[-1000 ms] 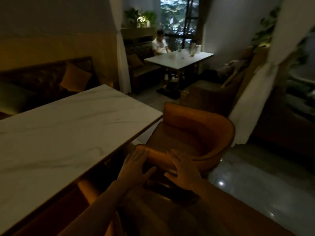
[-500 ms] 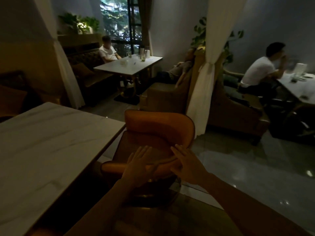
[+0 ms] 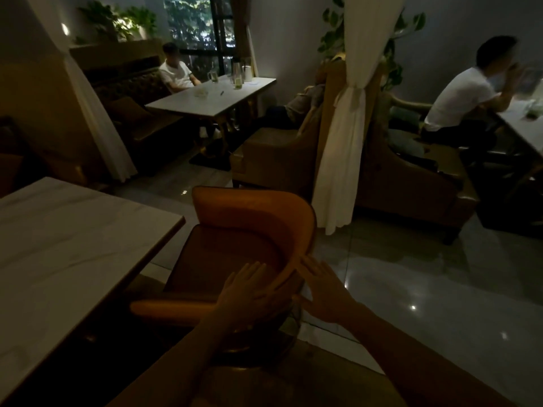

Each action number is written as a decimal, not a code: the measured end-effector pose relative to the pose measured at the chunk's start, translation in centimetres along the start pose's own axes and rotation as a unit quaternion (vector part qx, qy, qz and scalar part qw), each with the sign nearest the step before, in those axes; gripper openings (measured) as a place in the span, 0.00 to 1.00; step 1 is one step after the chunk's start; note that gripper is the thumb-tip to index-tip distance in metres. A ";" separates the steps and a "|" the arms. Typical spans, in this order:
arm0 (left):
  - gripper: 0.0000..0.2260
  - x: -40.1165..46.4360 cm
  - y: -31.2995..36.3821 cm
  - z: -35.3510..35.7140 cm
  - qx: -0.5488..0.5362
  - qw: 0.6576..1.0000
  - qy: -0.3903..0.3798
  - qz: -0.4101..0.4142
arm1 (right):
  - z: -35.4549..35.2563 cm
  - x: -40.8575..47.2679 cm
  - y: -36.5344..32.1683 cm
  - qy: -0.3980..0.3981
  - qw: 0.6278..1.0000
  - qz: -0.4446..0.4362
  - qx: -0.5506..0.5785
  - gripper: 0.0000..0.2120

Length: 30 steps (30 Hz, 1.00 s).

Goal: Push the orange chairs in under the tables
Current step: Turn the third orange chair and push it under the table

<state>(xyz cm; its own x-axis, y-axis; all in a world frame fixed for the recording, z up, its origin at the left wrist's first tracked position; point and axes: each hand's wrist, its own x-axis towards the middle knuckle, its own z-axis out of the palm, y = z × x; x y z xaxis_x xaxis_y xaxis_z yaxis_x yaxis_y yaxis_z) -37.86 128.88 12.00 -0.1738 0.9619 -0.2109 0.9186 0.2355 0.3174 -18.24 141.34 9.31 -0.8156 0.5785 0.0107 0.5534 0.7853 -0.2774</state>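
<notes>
Glossy tiled floor (image 3: pixel 411 283); left hand (image 3: pixel 249 292), right hand (image 3: pixel 321 289), fingers flat, outspread, on curved orange chair (image 3: pixel 252 218).

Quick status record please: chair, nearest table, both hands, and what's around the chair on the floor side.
chair: orange chair, seat facing the table, not tucked under it
table: white marble-look table to the chair's left, its corner beside the seat
left hand: left hand flat, fingers spread, on the curved backrest rim
right hand: right hand flat against the outside of the backrest
grip: neither hand closed around anything
floor side: glossy tiled floor to the right; white tied curtain beyond the chair
task state: chair not yet pushed in
</notes>
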 end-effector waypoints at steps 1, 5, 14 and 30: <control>0.49 0.6 0.8 0.0 0.009 1.000 -0.006 0.009 | 0.1 0.4 1.1 -0.010 1.000 -0.005 0.000 0.40; 0.37 3.3 3.1 1.6 0.018 0.998 0.024 0.051 | 0.5 1.6 4.8 -0.029 0.999 -0.025 -0.003 0.39; 0.38 11.5 2.7 4.6 -0.108 0.992 -0.057 -0.030 | 2.4 6.6 10.7 -0.094 0.995 -0.022 -0.001 0.38; 0.33 26.0 -0.5 9.2 -0.205 0.977 -0.048 -0.047 | 4.5 21.4 18.5 -0.260 0.947 -0.120 -0.144 0.40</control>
<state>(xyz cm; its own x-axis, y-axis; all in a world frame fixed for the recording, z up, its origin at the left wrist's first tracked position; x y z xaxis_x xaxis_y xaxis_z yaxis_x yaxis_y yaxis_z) -39.56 152.51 -2.18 -0.1973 0.9208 -0.3365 0.6783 0.3761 0.6313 -26.17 167.25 0.07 -0.8553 0.2478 -0.4551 0.3034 0.9514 -0.0522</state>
